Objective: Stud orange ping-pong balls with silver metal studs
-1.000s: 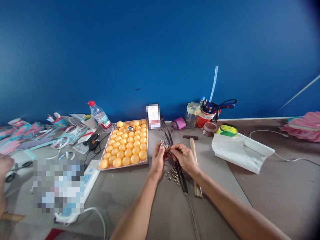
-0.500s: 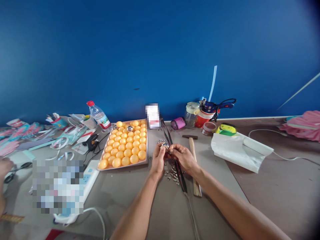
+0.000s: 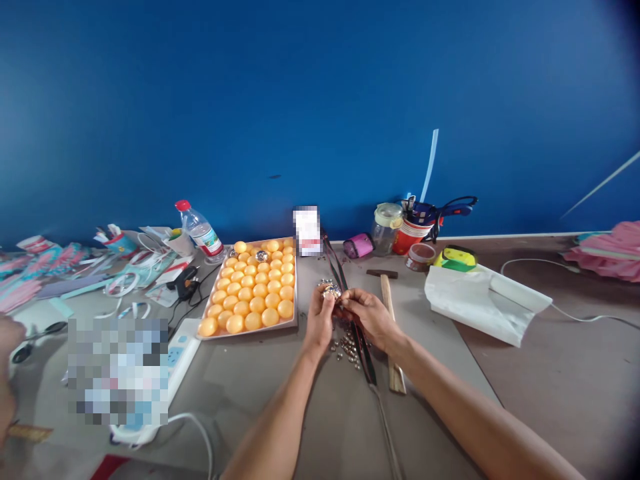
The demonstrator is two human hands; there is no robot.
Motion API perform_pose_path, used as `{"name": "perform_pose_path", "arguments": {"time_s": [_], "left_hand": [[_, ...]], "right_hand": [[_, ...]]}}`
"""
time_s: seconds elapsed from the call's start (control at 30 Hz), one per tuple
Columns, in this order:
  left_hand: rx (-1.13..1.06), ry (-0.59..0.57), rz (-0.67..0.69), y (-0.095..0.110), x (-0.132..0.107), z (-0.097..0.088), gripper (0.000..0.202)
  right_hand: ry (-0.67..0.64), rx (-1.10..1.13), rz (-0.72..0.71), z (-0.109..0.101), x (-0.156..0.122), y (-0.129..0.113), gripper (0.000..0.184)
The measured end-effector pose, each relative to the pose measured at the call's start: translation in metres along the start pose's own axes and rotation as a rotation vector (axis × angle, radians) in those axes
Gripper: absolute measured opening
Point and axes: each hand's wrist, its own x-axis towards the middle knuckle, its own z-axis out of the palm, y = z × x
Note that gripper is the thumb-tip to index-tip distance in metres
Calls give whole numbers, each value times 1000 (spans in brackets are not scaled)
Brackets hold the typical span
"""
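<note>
A small ball covered in shiny silver pieces (image 3: 331, 291) is held by my left hand (image 3: 319, 325), with the thumb pressed on its near side. My right hand (image 3: 369, 316) is closed in a pinch against the ball's right side; whatever sits between its fingertips is too small to make out. Beneath my hands, small shiny metal studs (image 3: 349, 350) lie scattered on the table. A dark strap (image 3: 367, 367) runs under my right hand. Left of my hands, a shallow tray (image 3: 296, 319) holds rows of orange balls (image 3: 260, 291) and a silver-covered ball (image 3: 261, 256).
A hammer (image 3: 398, 377) lies beside my right forearm. Behind stand a jar (image 3: 385, 235), a red cup of tools (image 3: 411, 239) and a water bottle (image 3: 206, 239). White paper (image 3: 475, 303) is at right, a power strip (image 3: 181, 347) at left. Another person's hand (image 3: 7, 340) shows at the left edge.
The view has shifted slightly, so everything sits a little further right. Both hands stay together at the silver-covered ball, with hardly any change in grip.
</note>
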Motion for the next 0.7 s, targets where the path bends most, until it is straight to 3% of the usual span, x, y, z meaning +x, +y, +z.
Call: {"name": "perform_pose_path", "arguments": {"time_s": [0.3,0.53,0.7], "left_hand": [[315,-8,221,0,-2,0,37],[172,1,108,-8,-1,-1,36],[43,5,75,-10,-1,-1,33]], "right_hand": [[-14,94,19,2,-2,-3,28],[39,-192,-128,2,-1,0,19],[35,-175,-158,3,0,3,20]]}}
